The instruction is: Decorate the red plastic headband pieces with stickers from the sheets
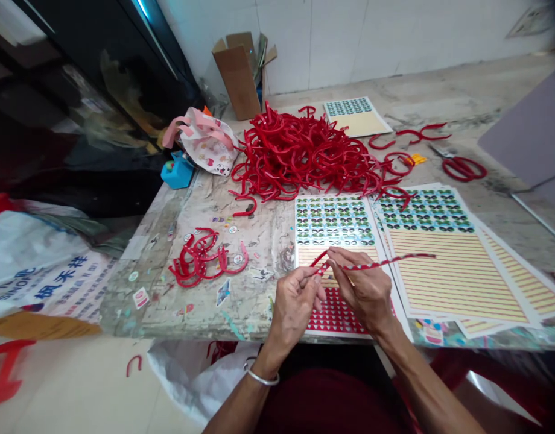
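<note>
My left hand [298, 301] and my right hand [361, 286] meet over a sticker sheet [335, 220] near the table's front edge. Fingers of my left hand pinch a curved red piece [319, 259]. My right hand's fingers are closed on a long thin red strip [413, 257] with pale marks, whose free end sticks out to the right. Strip and curved piece come together at my fingertips; whether they are joined is hidden. The sheet under my hands shows green and blue pictures at the top, a yellowish middle and a red lower part with small pale shapes.
A large heap of red curved pieces [304, 154] lies behind, a smaller group [200, 262] at left. More sticker sheets [453, 271] overlap at right, near red-handled scissors [463, 169]. A cardboard box [236, 78], a cloth bag [209, 144] and a blue tape dispenser [177, 172] stand behind.
</note>
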Motion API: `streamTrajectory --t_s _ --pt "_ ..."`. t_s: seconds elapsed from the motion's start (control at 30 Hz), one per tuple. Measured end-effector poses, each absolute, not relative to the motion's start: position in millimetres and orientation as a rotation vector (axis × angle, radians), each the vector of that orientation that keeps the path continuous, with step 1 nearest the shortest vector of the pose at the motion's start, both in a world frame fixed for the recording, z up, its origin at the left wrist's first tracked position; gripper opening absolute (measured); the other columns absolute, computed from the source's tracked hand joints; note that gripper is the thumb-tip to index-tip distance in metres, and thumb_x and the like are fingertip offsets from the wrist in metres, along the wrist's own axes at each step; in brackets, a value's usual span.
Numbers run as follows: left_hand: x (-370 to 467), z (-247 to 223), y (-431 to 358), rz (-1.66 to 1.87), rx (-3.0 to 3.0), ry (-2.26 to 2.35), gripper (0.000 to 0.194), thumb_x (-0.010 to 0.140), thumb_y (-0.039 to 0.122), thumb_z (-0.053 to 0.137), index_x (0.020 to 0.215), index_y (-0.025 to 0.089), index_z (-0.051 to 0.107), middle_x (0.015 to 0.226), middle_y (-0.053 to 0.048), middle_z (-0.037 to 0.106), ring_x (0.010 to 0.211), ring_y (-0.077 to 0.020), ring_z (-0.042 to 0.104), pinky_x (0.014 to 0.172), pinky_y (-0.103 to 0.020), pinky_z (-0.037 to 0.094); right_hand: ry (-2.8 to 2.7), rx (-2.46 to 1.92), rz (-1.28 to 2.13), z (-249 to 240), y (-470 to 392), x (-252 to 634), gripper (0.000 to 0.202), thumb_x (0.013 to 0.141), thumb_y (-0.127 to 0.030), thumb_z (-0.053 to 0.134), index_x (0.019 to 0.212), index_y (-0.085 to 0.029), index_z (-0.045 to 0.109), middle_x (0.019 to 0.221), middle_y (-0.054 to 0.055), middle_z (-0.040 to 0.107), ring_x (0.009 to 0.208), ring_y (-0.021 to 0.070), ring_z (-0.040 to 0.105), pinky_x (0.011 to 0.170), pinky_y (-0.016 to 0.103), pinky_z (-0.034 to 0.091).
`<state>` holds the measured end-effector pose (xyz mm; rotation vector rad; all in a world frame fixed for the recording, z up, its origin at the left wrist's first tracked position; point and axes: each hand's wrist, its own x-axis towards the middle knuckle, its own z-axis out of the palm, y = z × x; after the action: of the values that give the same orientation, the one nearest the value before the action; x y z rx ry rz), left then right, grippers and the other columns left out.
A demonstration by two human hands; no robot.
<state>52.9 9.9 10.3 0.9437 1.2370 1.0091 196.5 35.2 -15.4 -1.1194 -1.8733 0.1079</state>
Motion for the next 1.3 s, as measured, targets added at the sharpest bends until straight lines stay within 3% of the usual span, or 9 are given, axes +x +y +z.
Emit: streamTrajectory --t_s 0.2,0.43,0.7,1.3 --pt "56 11 7 1.07 1.053 1.319 0.021 0.082 0.032 0.055 0.087 0.014 0.064 0.055 0.002 0.056 0.042 -0.0059 0.045 0.043 -0.017 0.035 -1.902 -1.113 0.146 -13 29 198 0.037 0.08 -0.006 0.055 0.114 -0.022 0.061 0.112 0.008 0.066 0.1 0.0197 0.062 0.085 0.035 0.052" --pt "51 13 9 0.996 0.792 1.233 0.033 0.072 0.039 0.066 0.089 0.011 0.063 0.054 0.001 0.058 0.038 -0.0067 0.047 0.039 -0.018 0.036 -1.8 -1.139 0.288 -13 33 192 0.03 0.081 -0.01 0.055 0.107 -0.023 0.065 0.105 0.006 0.068 0.098 0.02 0.063 0.085 0.037 0.052" --pt "53 15 6 1.024 0.764 1.211 0.03 0.074 0.036 0.065 0.091 0.011 0.062 0.057 -0.001 0.062 0.042 -0.0077 0.051 0.043 -0.019 0.038 -1.663 -1.171 0.374 -6 35 184 0.021 0.082 -0.013 0.056 0.095 -0.022 0.069 0.097 0.007 0.071 0.095 0.0205 0.064 0.082 0.037 0.053" --pt "55 9 7 1.033 0.724 1.217 0.033 0.071 0.039 0.068 0.087 0.011 0.062 0.053 0.001 0.059 0.039 -0.0064 0.047 0.041 -0.019 0.035 -1.641 -1.219 0.412 -13 32 186 0.022 0.082 -0.014 0.056 0.096 -0.023 0.069 0.101 0.006 0.07 0.097 0.021 0.064 0.084 0.039 0.053"
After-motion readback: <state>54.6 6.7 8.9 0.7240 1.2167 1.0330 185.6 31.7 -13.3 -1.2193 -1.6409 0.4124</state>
